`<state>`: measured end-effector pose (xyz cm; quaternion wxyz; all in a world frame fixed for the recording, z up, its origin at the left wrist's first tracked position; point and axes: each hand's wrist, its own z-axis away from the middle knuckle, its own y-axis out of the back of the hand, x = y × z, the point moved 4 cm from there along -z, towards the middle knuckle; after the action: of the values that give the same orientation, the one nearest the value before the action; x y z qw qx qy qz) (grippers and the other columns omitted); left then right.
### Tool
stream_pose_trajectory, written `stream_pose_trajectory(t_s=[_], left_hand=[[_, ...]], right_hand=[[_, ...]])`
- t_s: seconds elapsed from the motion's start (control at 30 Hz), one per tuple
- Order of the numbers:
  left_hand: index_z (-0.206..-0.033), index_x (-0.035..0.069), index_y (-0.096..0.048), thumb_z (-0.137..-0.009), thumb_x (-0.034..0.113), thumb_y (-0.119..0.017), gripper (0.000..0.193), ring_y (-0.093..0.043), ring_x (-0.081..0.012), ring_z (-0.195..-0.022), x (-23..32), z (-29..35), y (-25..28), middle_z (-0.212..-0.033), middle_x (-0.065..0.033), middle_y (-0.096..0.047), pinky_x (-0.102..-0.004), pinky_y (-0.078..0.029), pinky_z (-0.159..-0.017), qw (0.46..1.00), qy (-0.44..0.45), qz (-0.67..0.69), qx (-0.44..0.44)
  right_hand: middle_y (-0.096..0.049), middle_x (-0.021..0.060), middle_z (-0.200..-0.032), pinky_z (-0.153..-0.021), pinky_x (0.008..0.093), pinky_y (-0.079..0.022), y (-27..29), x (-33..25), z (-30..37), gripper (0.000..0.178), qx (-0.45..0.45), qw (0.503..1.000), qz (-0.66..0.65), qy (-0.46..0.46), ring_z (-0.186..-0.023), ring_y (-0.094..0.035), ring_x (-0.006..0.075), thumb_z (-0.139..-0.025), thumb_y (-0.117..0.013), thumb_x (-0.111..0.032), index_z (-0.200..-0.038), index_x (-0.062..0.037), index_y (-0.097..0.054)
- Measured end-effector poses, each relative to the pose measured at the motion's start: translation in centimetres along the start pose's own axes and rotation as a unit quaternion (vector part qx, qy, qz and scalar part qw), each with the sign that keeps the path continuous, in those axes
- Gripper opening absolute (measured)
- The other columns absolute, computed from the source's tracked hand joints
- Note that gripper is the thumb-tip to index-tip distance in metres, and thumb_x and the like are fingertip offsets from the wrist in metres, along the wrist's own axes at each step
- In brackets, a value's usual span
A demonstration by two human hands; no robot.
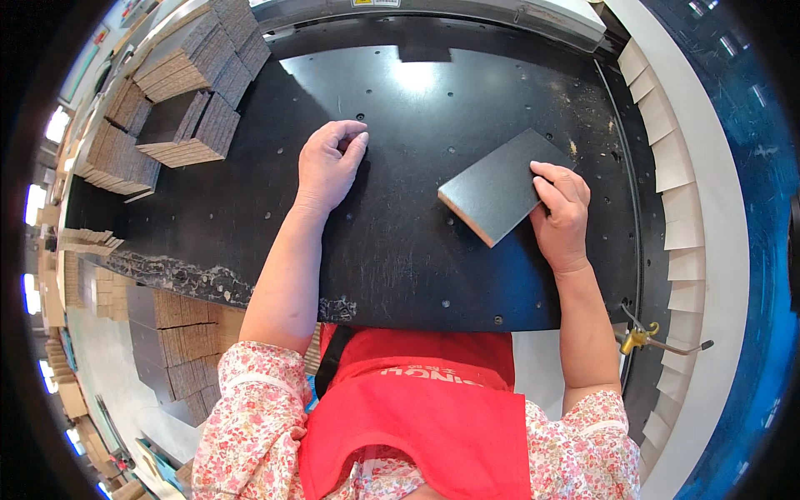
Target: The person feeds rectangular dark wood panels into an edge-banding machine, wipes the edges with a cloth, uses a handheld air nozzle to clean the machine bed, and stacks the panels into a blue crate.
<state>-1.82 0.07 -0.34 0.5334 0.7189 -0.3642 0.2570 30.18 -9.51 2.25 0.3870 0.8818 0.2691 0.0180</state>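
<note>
A small rectangular particleboard panel [493, 185] with a smooth dark face and a raw brown edge is tilted over the black table [392, 258]. My right hand [562, 208] grips it by its right side, fingertips on the top face and the thumb out of sight beneath. Left of it, over the middle of the table, my left hand [330, 162] is loosely closed, thumb against the curled fingers. Nothing shows between them, and the panel is well apart from that hand.
Stacks of cut particleboard pieces [187, 125] stand at the table's far left. More board stacks [179, 342] sit below its left edge. A machine beam [433, 17] spans the back. Along the right runs a pale strip curtain [679, 200], with a yellow air gun [637, 337] near the front.
</note>
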Motion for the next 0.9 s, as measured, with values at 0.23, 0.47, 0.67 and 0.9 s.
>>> stream_pose_trajectory(t_s=[0.23, 0.47, 0.67, 0.9], left_hand=[[-0.104, 0.004, -0.071, -0.091, 0.015, -0.068, 0.017, -0.064, -0.0121, -0.081, -0.4, -0.1, 0.3, -0.092, -0.0042, -0.068, -0.0276, -0.053, -0.079, 0.999, 0.014, 0.039, -0.018], [-0.105, 0.005, -0.071, -0.092, 0.016, -0.068, 0.018, -0.064, -0.0122, -0.082, -0.5, -0.1, 0.2, -0.092, -0.0042, -0.068, -0.0279, -0.053, -0.079, 0.998, 0.021, 0.051, -0.028], [-0.105, 0.005, -0.071, -0.092, 0.017, -0.068, 0.018, -0.064, -0.0128, -0.082, -0.6, -0.1, 0.3, -0.092, -0.0044, -0.068, -0.0283, -0.053, -0.080, 0.998, 0.027, 0.046, -0.028], [-0.108, 0.003, -0.069, -0.095, 0.016, -0.066, 0.019, -0.059, -0.0081, -0.081, -0.6, -0.1, 0.2, -0.091, -0.0002, -0.065, -0.0249, -0.049, -0.077, 0.997, 0.020, 0.068, -0.028]], right_hand=[[-0.068, 0.0092, -0.114, -0.093, 0.0399, -0.046, 0.1, 0.9, 0.2, 0.028, 0.033, 0.998, -0.035, -0.034, -0.105, -0.062, 0.0297, -0.073, -0.073, 0.005, -0.099, -0.0027, -0.064], [-0.068, 0.0088, -0.114, -0.094, 0.0395, -0.046, 0.0, 1.0, 0.3, 0.028, 0.037, 0.998, -0.039, -0.035, -0.105, -0.062, 0.0297, -0.074, -0.073, 0.004, -0.099, -0.0030, -0.064], [-0.068, 0.0100, -0.114, -0.094, 0.0402, -0.046, 0.1, 1.3, 0.5, 0.030, 0.047, 0.998, -0.040, -0.028, -0.105, -0.062, 0.0305, -0.076, -0.070, 0.006, -0.104, -0.0027, -0.063], [-0.069, 0.0148, -0.110, -0.084, 0.0347, -0.052, 1.1, 2.1, 1.6, 0.021, 0.116, 0.975, -0.122, -0.147, -0.096, -0.067, 0.0263, -0.088, -0.068, 0.001, -0.108, 0.0031, -0.065]])
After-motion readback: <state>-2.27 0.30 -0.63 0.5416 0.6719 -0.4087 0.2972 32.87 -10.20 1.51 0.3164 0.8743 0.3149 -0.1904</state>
